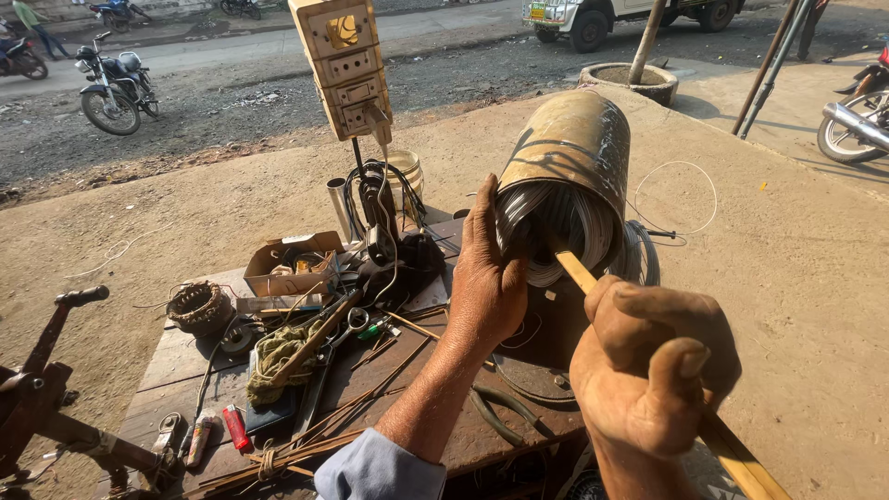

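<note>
My left hand (486, 278) grips the near rim of a rusty metal cylinder (579, 148) lined with shiny wire windings (556, 227), held tilted with its open end toward me. My right hand (653, 366) is closed around a long wooden stick (741, 454). The stick's far tip pokes into the windings at the cylinder's mouth. A blue-grey sleeve (380, 468) covers my left forearm near the elbow.
A low wooden bench (167, 356) carries a cardboard box (296, 259), a small copper coil (196, 306), pliers (500, 412), rags, thin sticks and tangled cables. A cream socket board (344, 65) stands behind. Motorbikes (111, 88) and a dirt road lie beyond.
</note>
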`<state>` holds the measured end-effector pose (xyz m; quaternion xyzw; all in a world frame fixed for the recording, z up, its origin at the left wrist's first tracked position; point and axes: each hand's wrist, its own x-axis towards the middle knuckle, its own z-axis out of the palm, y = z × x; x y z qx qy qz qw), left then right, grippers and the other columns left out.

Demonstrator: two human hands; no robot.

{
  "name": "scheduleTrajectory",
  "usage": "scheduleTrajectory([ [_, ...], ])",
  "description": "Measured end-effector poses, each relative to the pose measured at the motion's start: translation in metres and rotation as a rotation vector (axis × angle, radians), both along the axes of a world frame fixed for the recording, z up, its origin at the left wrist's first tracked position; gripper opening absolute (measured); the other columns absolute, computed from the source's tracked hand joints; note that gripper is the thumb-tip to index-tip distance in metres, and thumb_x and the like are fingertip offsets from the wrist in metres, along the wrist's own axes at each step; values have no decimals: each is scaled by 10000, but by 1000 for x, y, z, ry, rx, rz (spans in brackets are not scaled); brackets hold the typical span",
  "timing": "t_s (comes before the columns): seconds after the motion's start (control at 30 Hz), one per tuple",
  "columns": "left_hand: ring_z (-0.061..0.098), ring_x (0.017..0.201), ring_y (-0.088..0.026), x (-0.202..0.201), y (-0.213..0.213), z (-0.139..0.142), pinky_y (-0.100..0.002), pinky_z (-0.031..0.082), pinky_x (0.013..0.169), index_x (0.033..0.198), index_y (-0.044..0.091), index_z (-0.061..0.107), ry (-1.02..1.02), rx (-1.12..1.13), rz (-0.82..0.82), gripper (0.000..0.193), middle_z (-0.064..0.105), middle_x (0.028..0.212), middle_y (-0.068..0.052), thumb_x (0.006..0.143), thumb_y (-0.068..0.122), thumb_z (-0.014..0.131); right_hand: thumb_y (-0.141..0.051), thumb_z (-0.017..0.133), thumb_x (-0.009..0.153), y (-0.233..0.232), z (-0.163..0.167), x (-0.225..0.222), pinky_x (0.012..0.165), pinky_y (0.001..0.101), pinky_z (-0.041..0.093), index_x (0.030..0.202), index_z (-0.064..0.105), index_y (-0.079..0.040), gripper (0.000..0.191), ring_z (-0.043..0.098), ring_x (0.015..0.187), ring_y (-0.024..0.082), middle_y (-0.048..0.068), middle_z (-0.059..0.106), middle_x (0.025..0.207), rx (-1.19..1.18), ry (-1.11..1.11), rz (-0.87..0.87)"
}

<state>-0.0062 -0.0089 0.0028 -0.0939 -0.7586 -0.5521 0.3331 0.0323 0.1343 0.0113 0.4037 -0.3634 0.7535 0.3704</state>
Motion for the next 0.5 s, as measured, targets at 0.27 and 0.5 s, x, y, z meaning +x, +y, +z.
scheduleTrajectory([
  [0.27, 522, 1434, -380, -1, -2, 3, -448, 485, 1130, 1637, 172, 231, 13, 10, -15, 701, 450, 1592, -213, 990, 108, 493, -420, 562, 1088, 25, -2, 34, 557, 350, 366, 1268, 581, -74, 391, 373, 501, 98, -10, 461, 622, 95, -66, 82],
  [0.5, 528, 1417, -395, -1, -1, 1, -457, 467, 1133, 1647, 182, 230, 32, -69, 60, 737, 471, 1571, -221, 966, 83, 492, -367, 514, 1077, 57, 4, 35, 543, 354, 443, 1054, 596, -101, 279, 392, 435, 67, -63, 470, 527, 290, -40, -123],
])
